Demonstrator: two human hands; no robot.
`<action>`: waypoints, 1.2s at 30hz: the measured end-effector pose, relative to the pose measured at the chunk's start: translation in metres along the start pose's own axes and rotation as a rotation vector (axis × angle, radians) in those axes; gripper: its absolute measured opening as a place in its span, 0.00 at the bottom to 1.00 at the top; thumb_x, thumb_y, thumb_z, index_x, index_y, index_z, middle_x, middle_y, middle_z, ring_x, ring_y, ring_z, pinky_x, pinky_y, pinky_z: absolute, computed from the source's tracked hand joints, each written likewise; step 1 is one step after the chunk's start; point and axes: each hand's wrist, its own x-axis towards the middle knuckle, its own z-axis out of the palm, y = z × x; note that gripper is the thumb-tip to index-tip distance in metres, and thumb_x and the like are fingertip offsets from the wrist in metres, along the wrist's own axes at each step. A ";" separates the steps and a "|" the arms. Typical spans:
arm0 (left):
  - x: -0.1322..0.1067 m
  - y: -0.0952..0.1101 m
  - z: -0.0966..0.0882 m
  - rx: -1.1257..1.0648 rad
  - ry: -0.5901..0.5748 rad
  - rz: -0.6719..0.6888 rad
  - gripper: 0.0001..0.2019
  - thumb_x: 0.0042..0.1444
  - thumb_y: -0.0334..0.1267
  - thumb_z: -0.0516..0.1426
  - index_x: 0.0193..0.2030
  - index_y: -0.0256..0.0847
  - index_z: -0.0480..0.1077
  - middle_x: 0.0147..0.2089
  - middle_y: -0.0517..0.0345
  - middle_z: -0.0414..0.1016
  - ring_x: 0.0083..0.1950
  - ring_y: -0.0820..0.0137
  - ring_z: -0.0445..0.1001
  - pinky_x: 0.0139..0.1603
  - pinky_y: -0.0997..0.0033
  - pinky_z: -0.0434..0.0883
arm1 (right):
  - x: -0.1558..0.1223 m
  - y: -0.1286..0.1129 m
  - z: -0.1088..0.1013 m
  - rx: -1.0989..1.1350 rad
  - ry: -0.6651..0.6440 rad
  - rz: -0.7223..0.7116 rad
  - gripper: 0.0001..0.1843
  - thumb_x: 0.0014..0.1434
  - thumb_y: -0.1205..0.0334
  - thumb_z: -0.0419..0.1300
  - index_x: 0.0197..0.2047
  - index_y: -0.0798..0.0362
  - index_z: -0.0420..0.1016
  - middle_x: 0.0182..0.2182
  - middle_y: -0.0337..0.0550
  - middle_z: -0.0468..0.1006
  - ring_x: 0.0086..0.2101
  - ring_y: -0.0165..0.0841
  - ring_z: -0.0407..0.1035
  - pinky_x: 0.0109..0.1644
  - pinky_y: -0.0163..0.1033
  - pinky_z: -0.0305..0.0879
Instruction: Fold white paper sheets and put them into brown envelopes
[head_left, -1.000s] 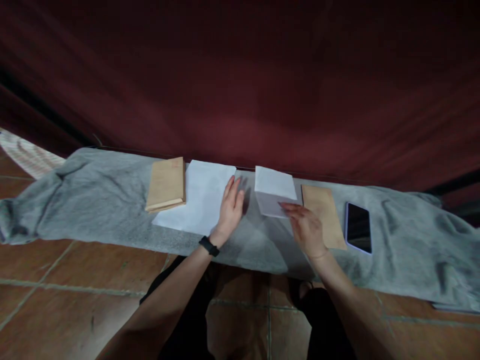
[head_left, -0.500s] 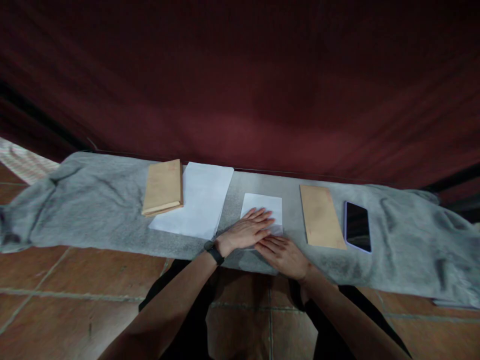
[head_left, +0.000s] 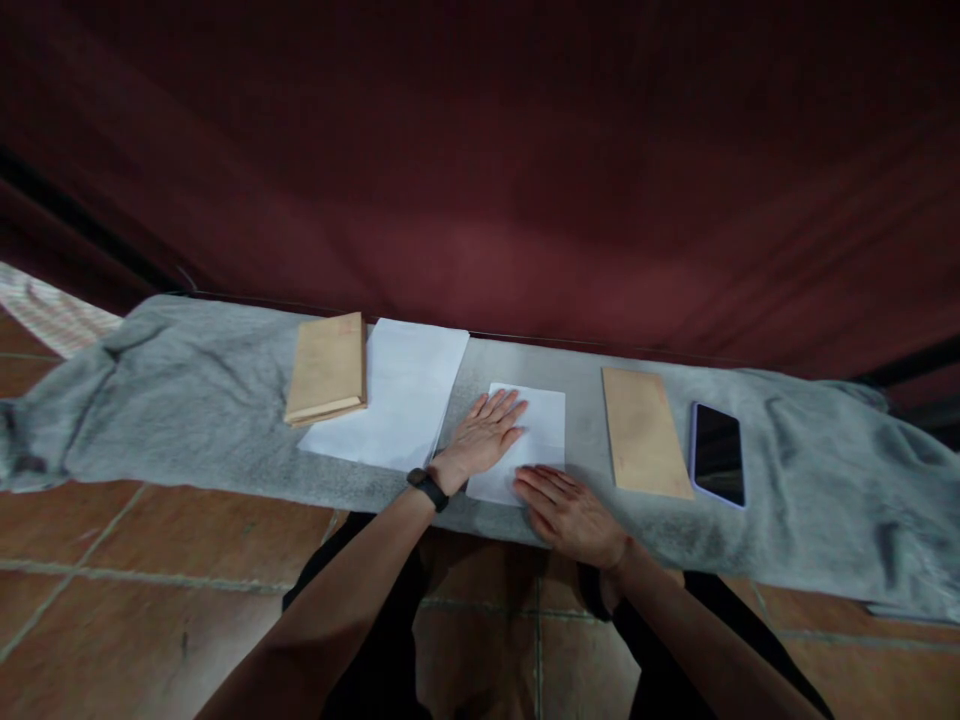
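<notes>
A folded sheet of white paper (head_left: 546,425) lies in front of me on the grey cloth (head_left: 525,356). My left hand (head_left: 480,437) rests flat on its left part, fingers spread and pointing away from me. On the lower right part of the sheet lies my right hand (head_left: 568,512), its fingers stretched out and close together. Both hands cover some of the paper, and a gap shows between them. Neither hand grips anything.
A stack of brown envelopes (head_left: 328,365) sits at the left, partly over a pile of white sheets (head_left: 412,385). To the right lie a single brown envelope (head_left: 646,435) and a phone (head_left: 718,453). A dark red curtain (head_left: 480,270) hangs behind the cloth-covered surface.
My left hand has slid left across the paper, away from my right hand. The two hands touched or overlapped before and are now apart. My right hand has shifted only slightly.
</notes>
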 end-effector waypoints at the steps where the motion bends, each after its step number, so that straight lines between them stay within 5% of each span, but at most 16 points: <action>1: -0.001 -0.004 0.000 -0.005 0.014 -0.014 0.26 0.74 0.46 0.43 0.74 0.44 0.56 0.77 0.53 0.52 0.79 0.60 0.47 0.78 0.51 0.47 | -0.001 0.002 -0.001 0.011 -0.010 0.019 0.24 0.66 0.68 0.56 0.64 0.54 0.71 0.63 0.50 0.73 0.61 0.41 0.69 0.69 0.49 0.65; 10: -0.020 -0.044 -0.005 -0.309 0.055 0.049 0.25 0.67 0.29 0.47 0.69 0.42 0.65 0.73 0.53 0.62 0.76 0.65 0.55 0.76 0.52 0.55 | -0.009 0.031 -0.017 0.161 -0.123 0.196 0.35 0.57 0.75 0.59 0.68 0.53 0.67 0.68 0.48 0.67 0.67 0.40 0.61 0.73 0.54 0.56; 15: -0.035 -0.060 -0.018 -0.536 0.018 0.178 0.31 0.58 0.20 0.47 0.63 0.48 0.72 0.69 0.59 0.69 0.73 0.69 0.61 0.75 0.53 0.59 | -0.004 0.046 -0.020 0.253 -0.062 0.356 0.34 0.58 0.79 0.53 0.65 0.47 0.71 0.64 0.42 0.73 0.63 0.36 0.67 0.69 0.49 0.64; 21: -0.048 -0.056 -0.039 -0.600 -0.144 0.159 0.24 0.59 0.28 0.57 0.61 0.51 0.75 0.69 0.60 0.69 0.75 0.62 0.59 0.73 0.52 0.60 | -0.002 0.058 -0.015 0.260 -0.012 0.373 0.28 0.61 0.76 0.57 0.60 0.43 0.77 0.59 0.39 0.78 0.57 0.37 0.74 0.62 0.49 0.73; 27: -0.041 -0.048 -0.026 -0.578 -0.052 0.091 0.17 0.61 0.30 0.58 0.52 0.53 0.80 0.62 0.57 0.77 0.70 0.63 0.67 0.69 0.52 0.66 | 0.002 0.063 -0.015 0.240 0.012 0.333 0.30 0.60 0.78 0.56 0.58 0.39 0.78 0.55 0.35 0.81 0.53 0.34 0.77 0.59 0.46 0.76; 32: -0.036 -0.042 -0.029 -0.661 -0.079 0.121 0.10 0.60 0.39 0.63 0.47 0.51 0.82 0.57 0.55 0.81 0.64 0.60 0.73 0.68 0.54 0.67 | 0.006 0.064 -0.019 0.306 -0.005 0.365 0.19 0.65 0.67 0.58 0.55 0.41 0.80 0.54 0.37 0.82 0.52 0.37 0.77 0.57 0.46 0.76; 36: -0.034 -0.032 -0.034 -0.836 0.000 -0.051 0.14 0.63 0.46 0.59 0.48 0.43 0.81 0.49 0.52 0.84 0.51 0.60 0.81 0.55 0.59 0.75 | 0.010 0.062 -0.022 0.427 0.110 0.486 0.14 0.68 0.56 0.57 0.50 0.42 0.82 0.45 0.39 0.85 0.43 0.39 0.80 0.46 0.42 0.77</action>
